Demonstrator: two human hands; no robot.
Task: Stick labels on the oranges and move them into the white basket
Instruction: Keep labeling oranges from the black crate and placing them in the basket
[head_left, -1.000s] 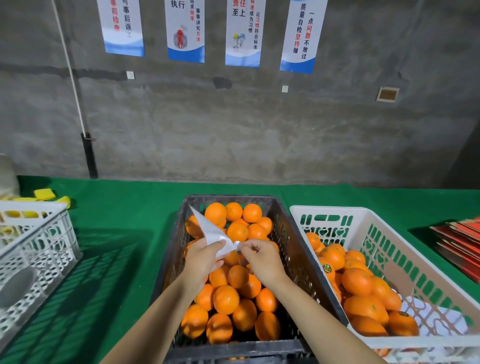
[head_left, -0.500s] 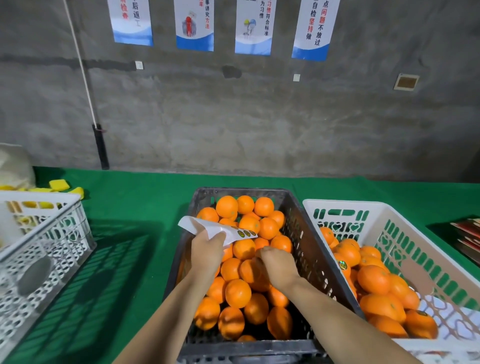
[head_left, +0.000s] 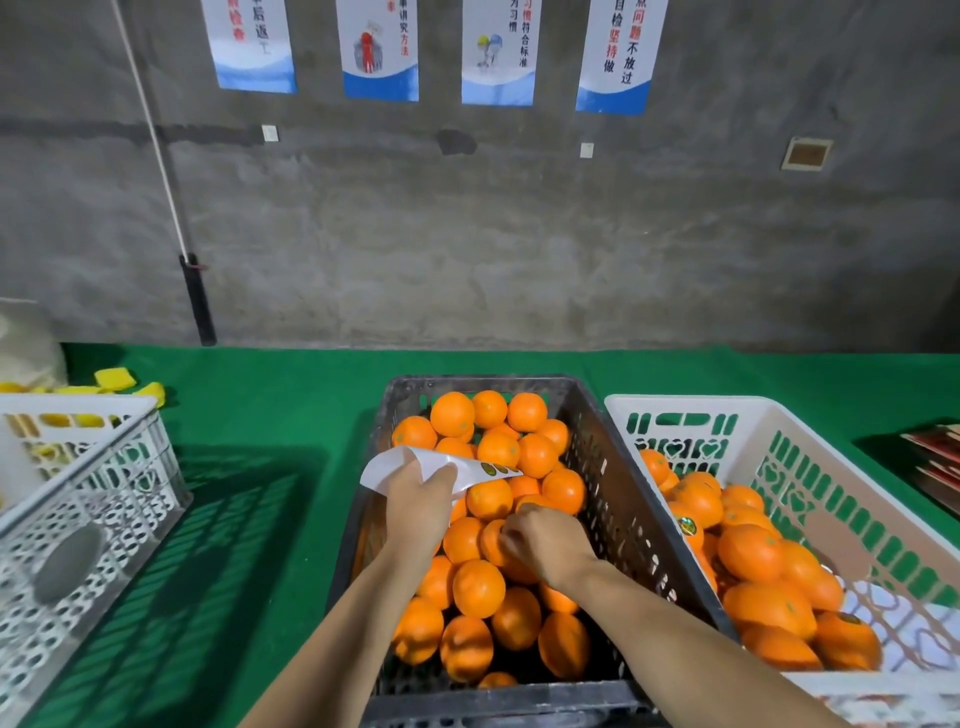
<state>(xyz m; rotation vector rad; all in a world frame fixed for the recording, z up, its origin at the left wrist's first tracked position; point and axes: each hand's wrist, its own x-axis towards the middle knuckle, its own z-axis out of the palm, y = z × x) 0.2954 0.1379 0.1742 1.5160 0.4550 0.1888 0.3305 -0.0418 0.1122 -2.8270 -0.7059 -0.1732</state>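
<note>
A dark plastic crate (head_left: 613, 499) heaped with oranges stands in the middle of the green table. My left hand (head_left: 418, 512) grips a curled white label sheet (head_left: 415, 465) over the crate's left side; a few green-and-yellow stickers show at the sheet's right tip. My right hand (head_left: 550, 545) lies over the pile, its fingers curled down onto an orange (head_left: 491, 543) near the crate's centre. To the right, the white basket (head_left: 831, 467) holds several oranges, and one of them shows a sticker (head_left: 688, 526).
Another white lattice basket (head_left: 88, 499) stands at the left edge, with yellow sponges (head_left: 114, 378) behind it. Red booklets (head_left: 935, 457) lie at the far right. A concrete wall with posters closes off the back of the table.
My hands have parted from the sheet's tip. The left hand tipped the label sheet flatter, and the right hand dropped onto the orange pile and curled its fingers there.
</note>
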